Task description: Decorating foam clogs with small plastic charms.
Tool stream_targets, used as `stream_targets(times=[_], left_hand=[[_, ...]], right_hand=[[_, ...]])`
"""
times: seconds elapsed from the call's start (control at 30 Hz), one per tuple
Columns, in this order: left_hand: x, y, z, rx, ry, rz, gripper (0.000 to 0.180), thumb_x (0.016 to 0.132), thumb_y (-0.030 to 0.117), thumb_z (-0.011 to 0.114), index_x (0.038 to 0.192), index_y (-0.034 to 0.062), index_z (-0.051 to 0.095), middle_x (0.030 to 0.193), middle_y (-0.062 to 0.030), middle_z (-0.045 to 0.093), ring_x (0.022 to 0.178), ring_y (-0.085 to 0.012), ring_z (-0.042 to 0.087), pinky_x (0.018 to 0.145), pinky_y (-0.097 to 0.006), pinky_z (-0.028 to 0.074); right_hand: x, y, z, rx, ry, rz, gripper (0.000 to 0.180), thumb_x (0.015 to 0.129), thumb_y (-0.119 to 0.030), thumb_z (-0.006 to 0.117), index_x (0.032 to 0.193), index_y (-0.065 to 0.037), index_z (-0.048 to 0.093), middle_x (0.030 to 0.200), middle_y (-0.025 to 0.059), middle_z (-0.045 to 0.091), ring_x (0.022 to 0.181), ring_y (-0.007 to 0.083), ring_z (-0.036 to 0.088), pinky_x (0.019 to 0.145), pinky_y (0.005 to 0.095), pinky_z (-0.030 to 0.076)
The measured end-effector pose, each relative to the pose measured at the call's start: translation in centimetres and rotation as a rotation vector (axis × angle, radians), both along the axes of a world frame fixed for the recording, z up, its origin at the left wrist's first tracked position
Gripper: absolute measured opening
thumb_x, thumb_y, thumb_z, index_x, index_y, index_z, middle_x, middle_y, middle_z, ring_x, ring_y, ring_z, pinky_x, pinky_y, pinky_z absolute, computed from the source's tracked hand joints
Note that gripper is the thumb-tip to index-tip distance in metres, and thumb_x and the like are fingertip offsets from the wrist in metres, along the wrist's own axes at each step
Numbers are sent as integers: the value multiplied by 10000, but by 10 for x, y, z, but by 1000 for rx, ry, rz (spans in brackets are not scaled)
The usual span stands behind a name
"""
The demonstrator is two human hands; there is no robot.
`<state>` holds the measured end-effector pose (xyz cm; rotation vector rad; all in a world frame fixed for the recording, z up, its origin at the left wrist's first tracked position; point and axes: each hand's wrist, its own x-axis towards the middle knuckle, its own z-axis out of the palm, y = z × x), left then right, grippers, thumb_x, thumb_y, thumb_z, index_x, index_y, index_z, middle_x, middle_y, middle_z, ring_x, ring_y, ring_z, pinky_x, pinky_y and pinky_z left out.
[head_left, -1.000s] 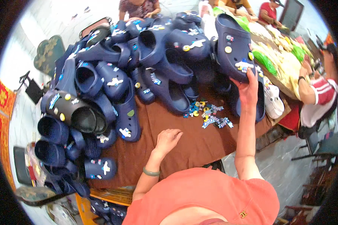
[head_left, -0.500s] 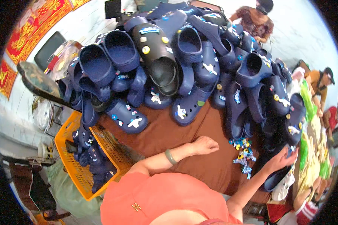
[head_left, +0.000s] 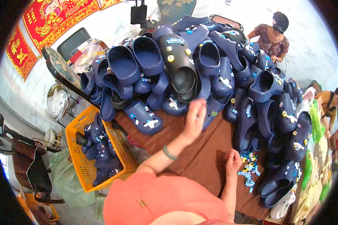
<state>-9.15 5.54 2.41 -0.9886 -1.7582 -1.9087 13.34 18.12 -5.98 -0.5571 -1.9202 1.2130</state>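
Dozens of dark blue clogs (head_left: 184, 63) lie heaped on a brown-covered counter (head_left: 199, 157), many studded with small coloured charms. The left hand (head_left: 194, 119) reaches over the counter toward the foot of this heap, its fingers loosely spread and holding nothing, fingertips just beside a navy clog (head_left: 214, 107) at the pile's front edge. A green bangle (head_left: 169, 153) circles that wrist. The right hand (head_left: 233, 161) rests low on the brown cloth, fingers curled; whether it pinches anything cannot be told. Just to its right lies a small scatter of loose shoe charms (head_left: 248, 170), blue, yellow and white, touching the cloth and close to the fingers.

A single clog with a white figure charm (head_left: 144, 120) sits at the left front of the heap, apart from the left hand. Beyond the counter's left edge stands a yellow plastic basket (head_left: 79, 157) holding more dark blue clogs. Red and gold hangings (head_left: 45, 22) cover the wall at upper left. A seated person in a patterned top (head_left: 270, 37) works at the far side of the heap, and another person in orange (head_left: 326, 105) sits at the right rim, near green and pale packages (head_left: 315, 157).
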Motion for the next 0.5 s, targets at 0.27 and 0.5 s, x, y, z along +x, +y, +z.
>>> stream_targets(times=[0.27,0.5], left_hand=[[-150,6,71,460,-455,-290,433,1019,188,454,1399,-12,400,1253,-141,536,1103,-211,514,1032,-309,364],[-64,-23,106,604,-754,-873,421,1016,256,448,1369,26,444,1311,-101,551,1191,-233,528,1060,-395,382]], right_hand=[[-10,-6,-4,271,-35,55,136,934,-83,605,858,10,669,627,32,604,559,92,557,525,245,438],[3,-13,-14,136,-28,11,114,910,-49,612,826,19,650,689,108,620,612,172,605,576,298,483]])
